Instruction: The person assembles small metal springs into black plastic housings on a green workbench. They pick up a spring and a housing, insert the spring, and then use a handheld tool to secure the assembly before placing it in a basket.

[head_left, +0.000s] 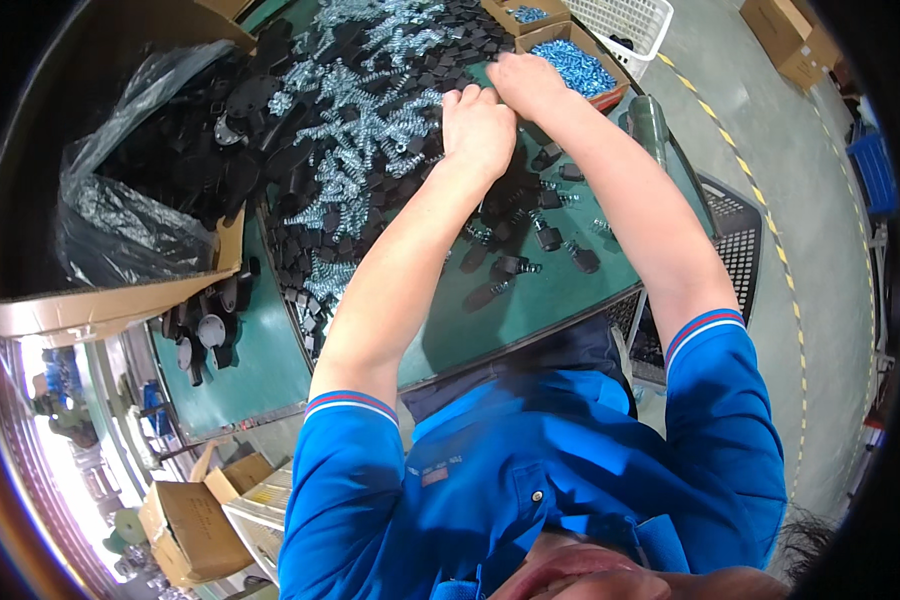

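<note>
Both hands are seen together at the far side of the green bench (570, 300), backs turned to the camera.

- Left hand (478, 128): fingers curled down into the heap of small black parts (310, 255); what is pinched under them is hidden, so whether they grasp anything cannot be told.
- Right hand (526, 82): laid just beyond and touching the left, fingers bent over the same spot; grip likewise cannot be told.
- Bright threaded metal stems (355, 130): a large tangle lies left of the fingers and beyond them, mixed with the black parts. This stock appears unworked.
- Assembled pieces (530, 245): a loose scatter of black bodies with a metal stem projecting is noted on the near side of the fingers, between hands and torso, each lying apart from the next. Roughly a dozen or fewer can be counted.
- Cardboard box of blue-tinted screws (575, 62): just beyond the right fingers, well filled; a second, smaller box (526, 14) stands beyond it.
- Bag-lined carton of black wheel parts (150, 180): well left of the fingers, still holding much stock.
- Black crate (735, 240): right of the bench, below the right forearm; contents not visible.

Judgement on progress: the work is taken to be early. The finished scatter is small against the unworked heap, and the supply boxes look nearly full. Most of the pile is judged still to be done.
</note>
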`<state>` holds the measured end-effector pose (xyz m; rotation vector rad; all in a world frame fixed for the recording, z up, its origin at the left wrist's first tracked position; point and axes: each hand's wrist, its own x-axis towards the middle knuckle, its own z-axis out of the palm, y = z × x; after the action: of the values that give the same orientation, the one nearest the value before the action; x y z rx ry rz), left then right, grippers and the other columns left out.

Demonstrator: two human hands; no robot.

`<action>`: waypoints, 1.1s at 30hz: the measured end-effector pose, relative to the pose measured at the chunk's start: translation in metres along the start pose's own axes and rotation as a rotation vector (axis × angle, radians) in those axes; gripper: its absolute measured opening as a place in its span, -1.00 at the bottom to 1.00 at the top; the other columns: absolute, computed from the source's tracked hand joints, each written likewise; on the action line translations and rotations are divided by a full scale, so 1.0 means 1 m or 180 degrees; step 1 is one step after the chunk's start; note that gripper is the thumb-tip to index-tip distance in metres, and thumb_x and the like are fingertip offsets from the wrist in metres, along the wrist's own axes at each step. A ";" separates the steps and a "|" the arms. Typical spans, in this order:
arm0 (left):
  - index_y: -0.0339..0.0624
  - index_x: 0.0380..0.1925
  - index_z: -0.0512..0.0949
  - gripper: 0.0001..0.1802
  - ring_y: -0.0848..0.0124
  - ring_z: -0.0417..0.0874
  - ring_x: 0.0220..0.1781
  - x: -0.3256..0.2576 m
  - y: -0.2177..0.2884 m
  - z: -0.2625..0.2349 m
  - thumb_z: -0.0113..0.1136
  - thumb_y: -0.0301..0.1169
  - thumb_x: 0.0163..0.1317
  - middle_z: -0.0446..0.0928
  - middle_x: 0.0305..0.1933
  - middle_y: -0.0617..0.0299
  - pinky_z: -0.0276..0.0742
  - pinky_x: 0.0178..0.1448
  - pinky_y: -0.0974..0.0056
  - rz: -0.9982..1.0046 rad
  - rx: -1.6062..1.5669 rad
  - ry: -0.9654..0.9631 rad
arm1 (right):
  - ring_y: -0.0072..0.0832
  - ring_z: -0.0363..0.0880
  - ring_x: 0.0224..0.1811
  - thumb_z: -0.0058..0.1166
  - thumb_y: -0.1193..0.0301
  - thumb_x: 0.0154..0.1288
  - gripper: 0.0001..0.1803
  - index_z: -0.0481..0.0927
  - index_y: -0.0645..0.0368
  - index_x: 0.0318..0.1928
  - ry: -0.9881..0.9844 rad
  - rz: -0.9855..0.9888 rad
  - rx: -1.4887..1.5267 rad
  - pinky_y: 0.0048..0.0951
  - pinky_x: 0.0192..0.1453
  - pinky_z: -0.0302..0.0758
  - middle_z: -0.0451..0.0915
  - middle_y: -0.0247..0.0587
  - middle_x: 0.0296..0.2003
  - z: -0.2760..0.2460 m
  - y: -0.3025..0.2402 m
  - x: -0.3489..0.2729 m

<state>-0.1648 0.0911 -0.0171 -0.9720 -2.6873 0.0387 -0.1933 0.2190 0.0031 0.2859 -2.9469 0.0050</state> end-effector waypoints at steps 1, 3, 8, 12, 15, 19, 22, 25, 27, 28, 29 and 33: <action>0.10 -0.43 0.74 -0.90 0.34 0.51 0.05 0.002 0.001 0.002 0.31 -0.23 0.10 0.59 -0.19 0.31 0.30 0.16 0.13 -0.0016 -0.0015 -0.0061 | -0.20 0.68 -0.01 0.11 0.45 0.20 -0.78 0.69 0.20 -0.16 0.0420 0.0019 0.0276 -0.24 0.02 0.63 0.66 -0.05 -0.06 -0.003 0.003 -0.002; 0.15 -0.42 0.74 -0.84 0.35 0.52 0.06 0.004 0.007 0.005 0.34 -0.11 0.13 0.59 -0.17 0.36 0.30 0.16 0.14 0.0013 0.0240 -0.0207 | -0.25 0.66 -0.02 0.18 0.48 0.17 -0.73 0.65 0.21 -0.08 0.1120 -0.0020 0.0794 -0.30 0.03 0.61 0.64 -0.08 -0.02 -0.016 0.009 -0.009; 0.02 -0.35 0.74 -0.85 0.26 0.50 0.10 0.012 0.008 -0.002 0.26 -0.26 0.13 0.59 -0.08 0.26 0.34 0.14 0.14 0.0064 0.0031 0.0001 | -0.24 0.63 -0.11 0.19 0.44 0.23 -0.67 0.64 0.18 0.03 0.1585 -0.0399 0.2329 -0.27 0.01 0.55 0.63 -0.10 -0.16 -0.073 0.008 -0.062; -0.24 -0.33 0.60 -0.82 0.10 0.59 -0.06 -0.015 -0.005 -0.044 0.34 -0.41 0.09 0.61 -0.17 0.11 0.51 0.02 0.10 0.0100 -0.2117 0.0971 | -0.52 0.64 -0.18 0.22 0.48 0.24 -0.68 0.65 0.19 0.03 0.1411 -0.0031 0.3404 -0.51 -0.06 0.53 0.65 -0.19 -0.17 -0.090 0.009 -0.124; -0.31 -0.22 0.54 -0.90 0.46 0.67 -0.31 -0.080 0.006 -0.090 0.19 -0.52 0.30 0.66 -0.32 0.17 0.57 -0.21 0.38 -0.0961 -0.4871 -0.0244 | -0.67 0.56 -0.18 0.23 0.55 0.26 -0.69 0.63 0.27 0.03 0.1174 0.0540 0.4831 -0.62 -0.11 0.49 0.66 -0.31 -0.18 -0.083 -0.010 -0.165; -0.29 -0.09 0.58 -0.82 0.41 0.65 -0.27 -0.138 0.015 -0.064 0.21 -0.50 0.34 0.65 -0.23 0.16 0.58 -0.20 0.34 -0.1803 -0.6675 -0.0163 | -0.68 0.55 -0.12 0.20 0.57 0.30 -0.65 0.57 0.27 0.10 0.0949 0.0791 0.5974 -0.63 -0.06 0.48 0.65 -0.33 -0.07 -0.046 -0.044 -0.191; -0.29 -0.06 0.59 -0.81 0.41 0.65 -0.27 -0.156 0.012 -0.058 0.19 -0.51 0.36 0.65 -0.21 0.14 0.58 -0.21 0.33 -0.1984 -0.6977 0.0022 | -0.67 0.55 -0.11 0.20 0.57 0.31 -0.66 0.56 0.27 0.10 0.1025 0.0715 0.6151 -0.63 -0.05 0.48 0.65 -0.31 -0.05 -0.037 -0.068 -0.194; -0.31 -0.09 0.62 -0.82 0.40 0.65 -0.30 -0.166 0.010 -0.059 0.21 -0.51 0.34 0.66 -0.23 0.11 0.59 -0.24 0.33 -0.1854 -0.7003 0.0153 | -0.61 0.58 -0.05 0.19 0.58 0.31 -0.67 0.56 0.29 0.08 0.0844 0.0490 0.6020 -0.54 0.06 0.52 0.65 -0.29 -0.06 -0.029 -0.083 -0.193; -0.31 -0.10 0.63 -0.82 0.40 0.66 -0.33 -0.170 0.005 -0.063 0.23 -0.51 0.33 0.67 -0.25 0.10 0.60 -0.27 0.33 -0.1785 -0.6828 0.0062 | -0.60 0.58 -0.04 0.20 0.59 0.31 -0.67 0.56 0.30 0.08 0.0707 0.0444 0.5934 -0.52 0.09 0.52 0.65 -0.28 -0.07 -0.030 -0.084 -0.193; -0.32 -0.11 0.63 -0.82 0.39 0.66 -0.35 -0.173 0.001 -0.064 0.23 -0.51 0.32 0.67 -0.26 0.10 0.60 -0.28 0.33 -0.1757 -0.6731 0.0013 | -0.59 0.58 -0.05 0.20 0.59 0.31 -0.67 0.56 0.30 0.08 0.0675 0.0367 0.5807 -0.51 0.09 0.52 0.65 -0.28 -0.07 -0.030 -0.084 -0.194; -0.32 -0.11 0.64 -0.82 0.39 0.67 -0.35 -0.175 -0.001 -0.065 0.24 -0.51 0.32 0.67 -0.27 0.10 0.60 -0.29 0.33 -0.1753 -0.6712 -0.0017 | -0.59 0.58 -0.05 0.20 0.58 0.31 -0.67 0.56 0.30 0.08 0.0645 0.0293 0.5678 -0.51 0.09 0.52 0.65 -0.28 -0.08 -0.031 -0.084 -0.194; -0.32 -0.12 0.64 -0.82 0.40 0.67 -0.36 -0.179 -0.008 -0.062 0.26 -0.51 0.31 0.68 -0.28 0.10 0.61 -0.30 0.34 -0.1650 -0.6686 -0.0129 | -0.55 0.61 -0.06 0.22 0.56 0.29 -0.68 0.58 0.32 0.05 0.0670 0.0125 0.5543 -0.48 0.04 0.56 0.65 -0.23 -0.09 -0.035 -0.090 -0.192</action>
<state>-0.0212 -0.0324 -0.0020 -0.3054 -1.9424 -3.0340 0.0158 0.1677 0.0016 0.3394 -1.8763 2.3032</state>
